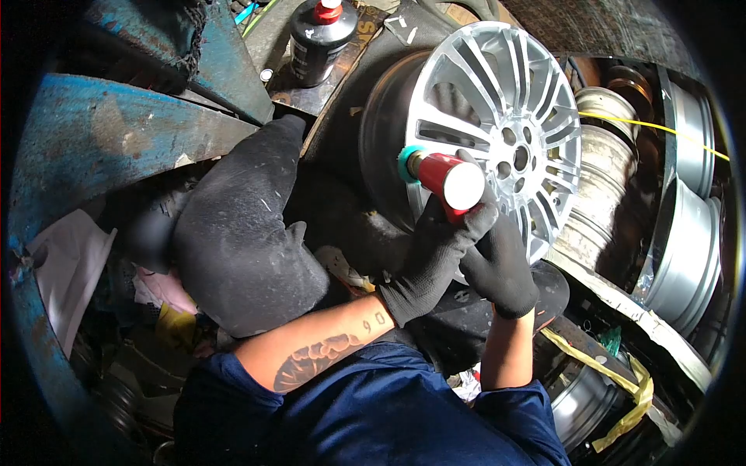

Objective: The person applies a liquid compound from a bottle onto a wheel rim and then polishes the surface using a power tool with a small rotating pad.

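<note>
My gloved left hand (427, 268) is closed around a small red grinder (447, 175) with a round white end cap. My gloved right hand (505, 268) presses up against the left and is also closed at the tool's handle, which the gloves mostly hide. The grinder's teal disc (408, 165) is at the left edge of a silver multi-spoke alloy wheel (522, 159), by the rim. Contact between disc and metal is hard to make out. The wheel is tilted, its spoked face toward me and its dark barrel (385, 132) to the left.
A black bottle with a red cap (320, 46) stands on a board behind the wheel. Blue metal beams (132, 132) run along the left. More wheels (684, 256) are stacked at right, with a yellow cord (653, 124) across. My dark-clothed leg (241, 233) is at left.
</note>
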{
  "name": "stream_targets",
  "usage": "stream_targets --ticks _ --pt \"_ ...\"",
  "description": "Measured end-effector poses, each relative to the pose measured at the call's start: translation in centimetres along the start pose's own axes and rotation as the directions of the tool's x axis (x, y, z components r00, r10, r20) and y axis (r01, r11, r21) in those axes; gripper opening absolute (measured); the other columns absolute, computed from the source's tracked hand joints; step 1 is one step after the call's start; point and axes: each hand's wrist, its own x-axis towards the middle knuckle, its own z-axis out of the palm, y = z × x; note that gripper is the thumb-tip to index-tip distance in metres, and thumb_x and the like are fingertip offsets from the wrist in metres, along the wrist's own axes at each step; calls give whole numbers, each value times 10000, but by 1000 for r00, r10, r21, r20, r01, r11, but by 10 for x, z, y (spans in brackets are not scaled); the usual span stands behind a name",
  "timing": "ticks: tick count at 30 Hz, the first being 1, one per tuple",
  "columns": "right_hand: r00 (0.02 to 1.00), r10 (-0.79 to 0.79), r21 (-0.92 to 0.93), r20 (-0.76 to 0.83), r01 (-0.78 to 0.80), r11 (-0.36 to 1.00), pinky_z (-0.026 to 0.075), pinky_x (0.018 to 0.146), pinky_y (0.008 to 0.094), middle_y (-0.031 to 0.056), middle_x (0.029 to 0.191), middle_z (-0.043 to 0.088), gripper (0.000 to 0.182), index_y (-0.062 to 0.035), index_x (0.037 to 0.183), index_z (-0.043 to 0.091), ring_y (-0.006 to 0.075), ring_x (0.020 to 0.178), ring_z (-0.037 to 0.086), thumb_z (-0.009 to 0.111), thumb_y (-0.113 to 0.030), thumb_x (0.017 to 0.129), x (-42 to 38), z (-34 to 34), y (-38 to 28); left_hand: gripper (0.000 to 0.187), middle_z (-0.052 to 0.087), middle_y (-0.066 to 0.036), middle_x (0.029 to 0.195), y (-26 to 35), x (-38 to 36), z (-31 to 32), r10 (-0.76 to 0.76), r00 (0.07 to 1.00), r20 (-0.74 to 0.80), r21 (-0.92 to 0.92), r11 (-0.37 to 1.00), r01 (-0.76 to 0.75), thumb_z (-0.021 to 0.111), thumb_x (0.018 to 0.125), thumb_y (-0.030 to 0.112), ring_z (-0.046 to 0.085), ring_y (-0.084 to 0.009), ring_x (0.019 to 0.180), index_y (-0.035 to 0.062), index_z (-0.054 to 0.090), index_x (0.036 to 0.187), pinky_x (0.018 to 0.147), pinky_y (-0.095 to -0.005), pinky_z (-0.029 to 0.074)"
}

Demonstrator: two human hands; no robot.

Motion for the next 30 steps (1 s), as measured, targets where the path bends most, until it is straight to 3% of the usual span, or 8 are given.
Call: stream_targets --ticks 2,11,14,22,27,30 --pt "1000 -11 3 -5 11 1000 397 1108 431 242 1467 510 775 -85 1570 317 407 1344 515 639 -158 869 0 0 1 600 582 -79 1276 0 3 -5 -4 1000 10 116 993 3 728 943 315 567 -166 1164 22 474 1400 1006 -316 463" --pt "1000 9 -70 -18 -10 998 439 1061 448 235 1454 522 785 -119 1574 321 429 1285 553 659 -163 867 -3 -2 -6 613 590 -88 1290 -1 3 -10 -56 997 44 189 981 47 712 950 352 563 -174 1189 4 482 1399 1026 -323 441" --pt "999 -23 -77 -41 20 997 450 1042 454 242 1434 534 801 -130 1576 315 443 1256 564 674 -159 861 -4 -1 -5 610 586 -88 1300 5 1 -5 13 999 51 132 991 -19 701 958 353 558 -175 1201 0 480 1403 1039 -321 432" --pt "999 34 -53 -20 -35 998 474 1004 454 253 1364 584 821 -167 1575 323 448 1207 592 693 -149 843 -1 -3 -16 609 571 -90 1315 -9 3 -9 -52 997 57 100 994 46 695 964 341 539 -170 1222 0 468 1415 1042 -312 428" --pt "999 41 -135 34 -36 990 492 977 460 251 1354 590 835 -180 1578 316 465 1164 607 695 -160 834 -17 -5 -12 610 554 -89 1315 2 -16 -3 -105 994 41 74 992 101 681 976 353 536 -166 1217 5 451 1422 1038 -310 436" --pt "999 50 -132 19 -47 990 493 977 458 237 1370 582 821 -178 1575 322 460 1179 600 686 -166 839 -16 -4 -14 601 550 -79 1317 1 -15 -5 -67 997 37 130 990 62 685 975 328 542 -159 1209 5 448 1424 1037 -303 438"
